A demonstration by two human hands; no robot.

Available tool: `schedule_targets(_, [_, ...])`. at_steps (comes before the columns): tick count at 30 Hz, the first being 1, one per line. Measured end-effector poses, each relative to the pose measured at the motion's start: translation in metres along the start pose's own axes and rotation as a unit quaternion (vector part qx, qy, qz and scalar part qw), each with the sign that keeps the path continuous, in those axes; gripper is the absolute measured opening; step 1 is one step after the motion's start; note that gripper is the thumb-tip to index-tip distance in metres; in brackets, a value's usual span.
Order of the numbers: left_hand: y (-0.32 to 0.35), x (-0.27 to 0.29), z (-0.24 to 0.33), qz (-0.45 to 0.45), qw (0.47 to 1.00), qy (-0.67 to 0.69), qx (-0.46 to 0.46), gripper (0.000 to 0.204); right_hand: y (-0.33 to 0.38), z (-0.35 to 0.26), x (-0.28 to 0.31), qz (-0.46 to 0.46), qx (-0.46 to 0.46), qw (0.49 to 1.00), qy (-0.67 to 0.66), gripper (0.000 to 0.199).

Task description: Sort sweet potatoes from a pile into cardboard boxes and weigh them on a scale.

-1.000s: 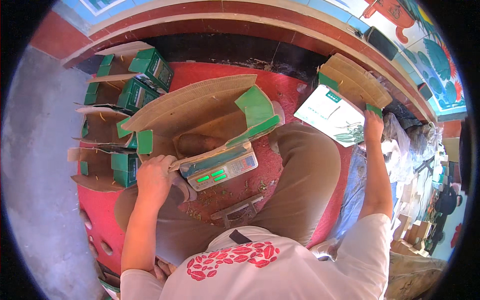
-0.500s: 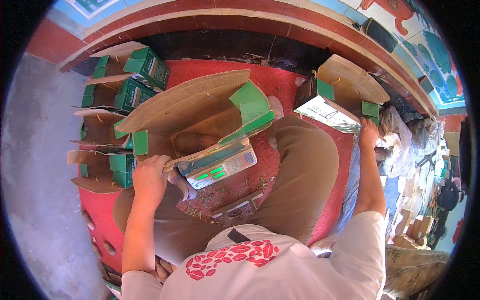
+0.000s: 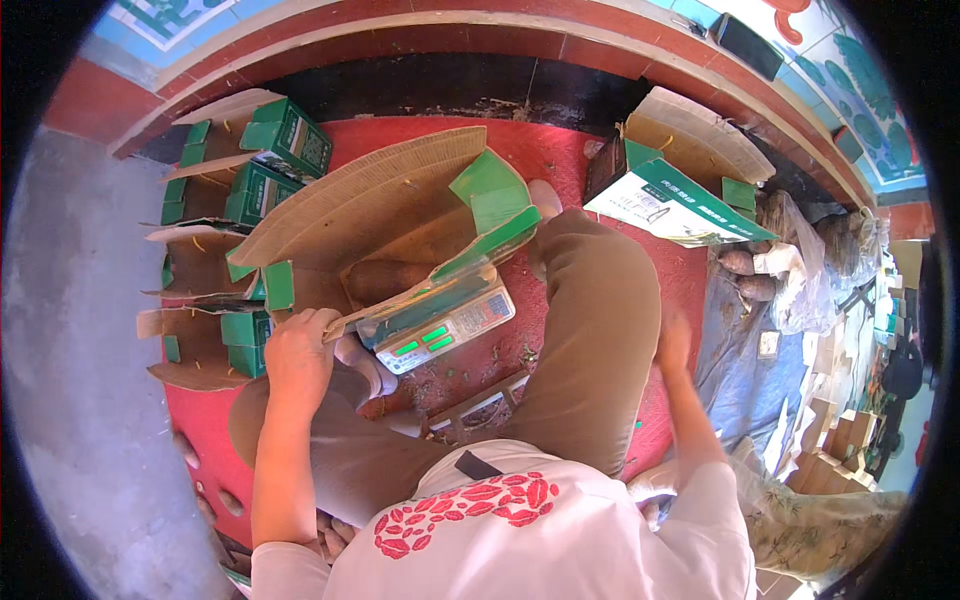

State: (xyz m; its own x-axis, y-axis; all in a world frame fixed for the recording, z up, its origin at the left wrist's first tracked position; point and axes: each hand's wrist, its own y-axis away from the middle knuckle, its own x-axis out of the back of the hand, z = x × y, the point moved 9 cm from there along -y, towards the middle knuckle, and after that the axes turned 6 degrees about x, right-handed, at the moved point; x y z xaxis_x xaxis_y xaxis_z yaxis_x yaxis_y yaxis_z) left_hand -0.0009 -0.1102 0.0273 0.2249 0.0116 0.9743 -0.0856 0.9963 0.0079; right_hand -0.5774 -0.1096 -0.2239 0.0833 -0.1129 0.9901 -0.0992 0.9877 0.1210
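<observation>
My left hand (image 3: 299,350) is closed on the near flap corner of a large cardboard box (image 3: 330,215) with green flaps. Inside that box lies a brown tuber (image 3: 385,281), partly behind the near flap. The box rests over a digital scale (image 3: 450,333) with lit green displays. Beside my right knee, my right hand (image 3: 674,345) is smeared by motion and its fingers are hard to make out. Ahead of it stands an open cardboard box (image 3: 690,140), its white and green flap (image 3: 670,205) hanging toward me.
Several open green boxes (image 3: 255,190) stand in a row at the left on the red mat (image 3: 560,160). Brown tubers (image 3: 755,288) and clear plastic bags (image 3: 800,265) lie at the right by a dark blue sheet (image 3: 740,350). A metal frame (image 3: 480,408) lies between my legs.
My right hand has left the right-hand box and moved back beside my knee. That box's near flap now hangs lower and farther out. My left hand keeps its hold.
</observation>
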Motion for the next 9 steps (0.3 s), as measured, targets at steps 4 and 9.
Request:
schedule_targets(4, [0.009,0.012,-0.002,0.004,0.999,-0.034,0.008,0.018,0.130,-0.058,-0.090,-0.244,-0.099,0.933,-0.244,0.036])
schedule_targets(9, [-0.007,0.010,0.031,0.012,0.999,-0.032,-0.023,0.015,0.354,-0.045,-0.367,-0.474,-0.153,0.839,-0.218,0.047])
